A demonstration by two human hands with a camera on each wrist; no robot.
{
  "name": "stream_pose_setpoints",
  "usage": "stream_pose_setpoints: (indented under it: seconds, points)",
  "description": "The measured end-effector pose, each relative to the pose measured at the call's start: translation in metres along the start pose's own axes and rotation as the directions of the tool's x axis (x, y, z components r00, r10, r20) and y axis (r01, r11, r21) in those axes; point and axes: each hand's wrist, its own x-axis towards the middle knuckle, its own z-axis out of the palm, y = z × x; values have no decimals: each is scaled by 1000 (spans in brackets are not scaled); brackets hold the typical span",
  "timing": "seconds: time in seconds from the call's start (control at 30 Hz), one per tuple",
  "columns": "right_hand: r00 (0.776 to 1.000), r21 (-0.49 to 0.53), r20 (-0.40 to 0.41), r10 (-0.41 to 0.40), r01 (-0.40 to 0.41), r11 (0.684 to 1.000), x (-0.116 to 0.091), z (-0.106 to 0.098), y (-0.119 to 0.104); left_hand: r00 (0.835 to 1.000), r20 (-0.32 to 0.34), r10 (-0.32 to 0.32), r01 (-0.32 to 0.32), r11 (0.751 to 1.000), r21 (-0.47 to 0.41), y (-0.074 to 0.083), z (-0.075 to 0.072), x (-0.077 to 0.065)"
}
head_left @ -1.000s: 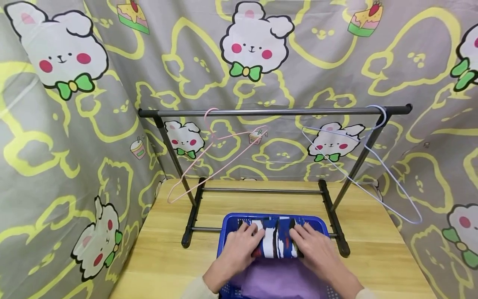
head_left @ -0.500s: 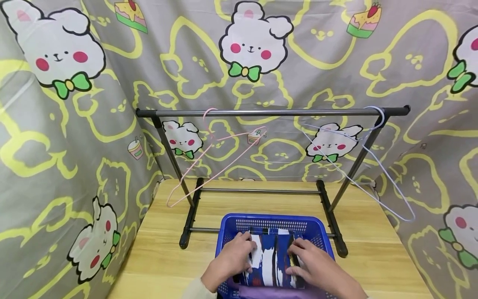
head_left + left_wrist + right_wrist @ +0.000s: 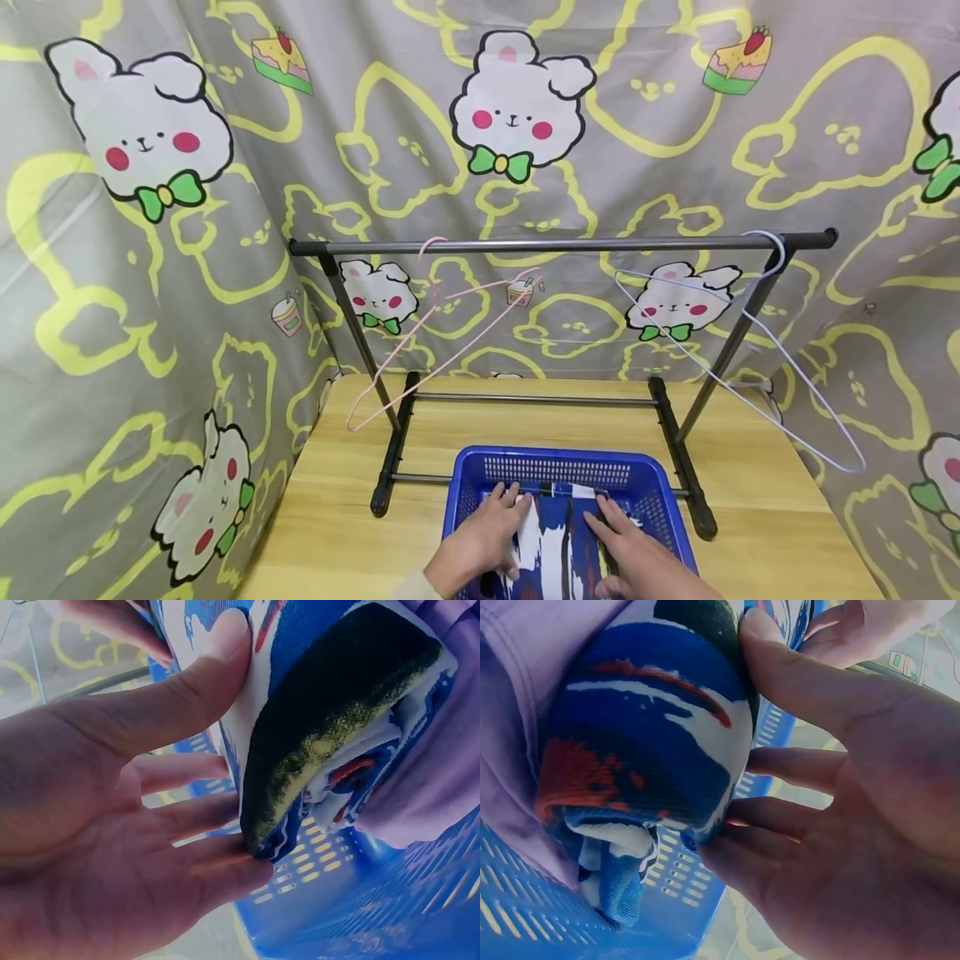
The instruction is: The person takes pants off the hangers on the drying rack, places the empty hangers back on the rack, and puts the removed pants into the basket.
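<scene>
A folded garment [image 3: 553,542] with blue, white, black and red brushstroke patches lies in a blue plastic basket [image 3: 555,453]. My left hand [image 3: 483,537] rests on its left side and my right hand [image 3: 637,557] on its right. In the left wrist view, the thumb [image 3: 202,682] lies on the cloth and the outstretched fingers touch its edge. The right wrist view shows the right thumb [image 3: 780,660] and extended fingers against the rolled cloth in much the same way. Purple fabric [image 3: 435,772] lies beside the garment, inside the basket.
Behind the basket stands a dark metal rack [image 3: 555,245] on a wooden table [image 3: 337,500]. A pink hanger [image 3: 442,358] hangs at its left and a pale blue hanger [image 3: 787,358] at its right. Bunny-print curtain [image 3: 517,100] surrounds the table at the back and sides.
The garment has unrolled toward me and now lies flatter and lower in the basket. My fingers have gone from gripping its sides to lying straighter on it. The view tilted up slightly.
</scene>
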Motion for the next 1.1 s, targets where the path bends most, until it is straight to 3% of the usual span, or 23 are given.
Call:
stream_pose_setpoints:
  seconds: [0.27, 0.5, 0.7, 0.83, 1.0, 1.1]
  points:
    - [999, -17, 12, -40, 40, 999, 4, -1, 8, 1000, -24, 12, -13, 999, -31, -4, 4, 1]
    - [998, -3, 38, -46, 46, 999, 12, 9, 5, 1000, -25, 8, -10, 998, -58, -16, 10, -9]
    - [1000, 13, 9, 8, -8, 1000, 12, 2, -6, 995, -56, 79, -82, 995, -56, -22, 4, -13]
    - [999, 15, -7, 34, -33, 999, 15, -3, -13, 991, -77, 110, -117, 987, -106, -32, -4, -21]
    - [999, 29, -40, -19, 21, 999, 17, -11, -18, 975, -161, 150, -178, 968, -176, -52, -19, -32]
    - [984, -8, -150, -92, 92, 996, 13, -18, -15, 955, -258, 149, -204, 958, -201, -68, -27, -41]
